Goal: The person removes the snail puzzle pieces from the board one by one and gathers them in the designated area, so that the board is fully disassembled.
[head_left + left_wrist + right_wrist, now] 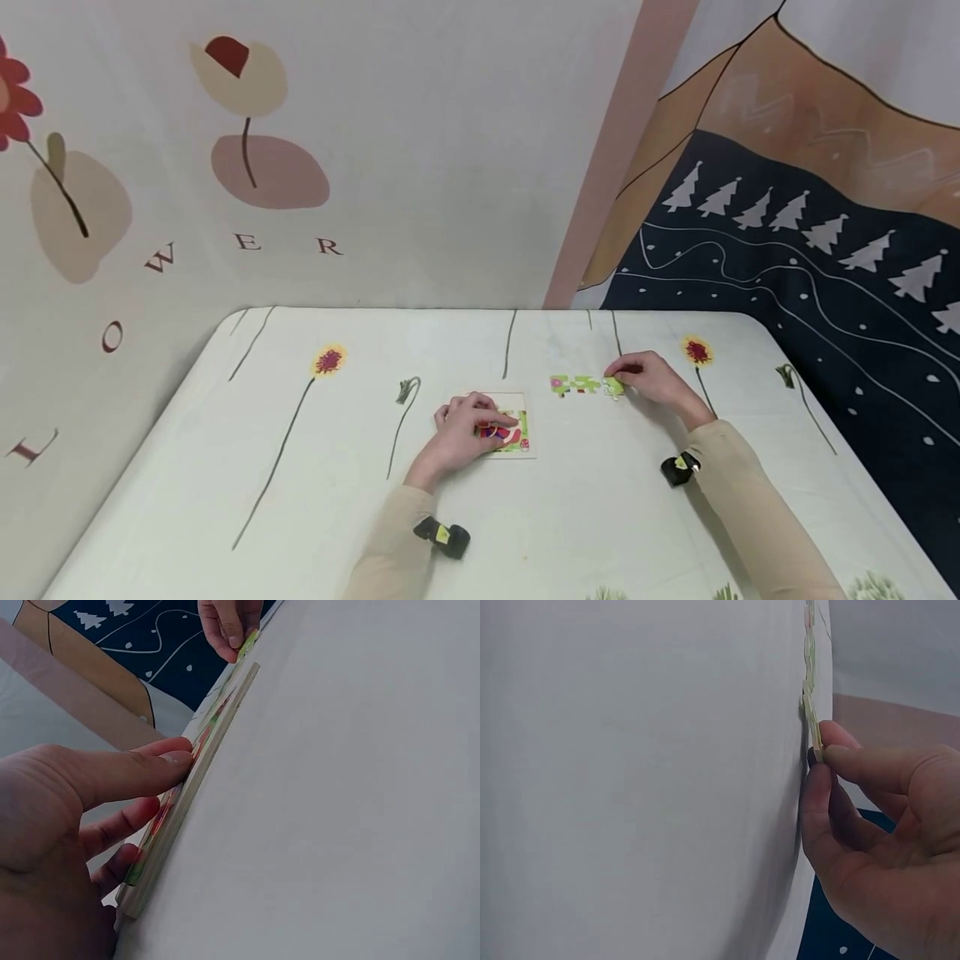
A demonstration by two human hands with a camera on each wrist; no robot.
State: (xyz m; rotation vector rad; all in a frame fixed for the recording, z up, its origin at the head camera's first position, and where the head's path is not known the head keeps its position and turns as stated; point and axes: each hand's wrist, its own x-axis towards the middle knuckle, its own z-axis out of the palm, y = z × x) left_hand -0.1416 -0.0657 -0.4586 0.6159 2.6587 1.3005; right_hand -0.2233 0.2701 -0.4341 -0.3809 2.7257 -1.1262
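Note:
A flat jigsaw board [532, 448] with a pale wooden rim lies on the table, its partly filled picture [519, 421] bright green, red and blue. My left hand [459, 433] rests over the board's left part, covering much of it; in the left wrist view its thumb and fingertips touch the pieces beside the rim [184, 799]. Farther right, my right hand [654, 385] pinches a green jigsaw piece [614, 387] between thumb and fingers. That piece tilts up at the near end in the right wrist view. Left of it lie several loose green pieces [583, 384] in a row.
A white cloth [300, 517] printed with flowers and stems covers the table. Behind it hangs a pale printed backdrop [450, 167], with a dark blue tree-patterned cloth [750, 275] at the right. Each sleeve carries a small black wrist camera [452, 540].

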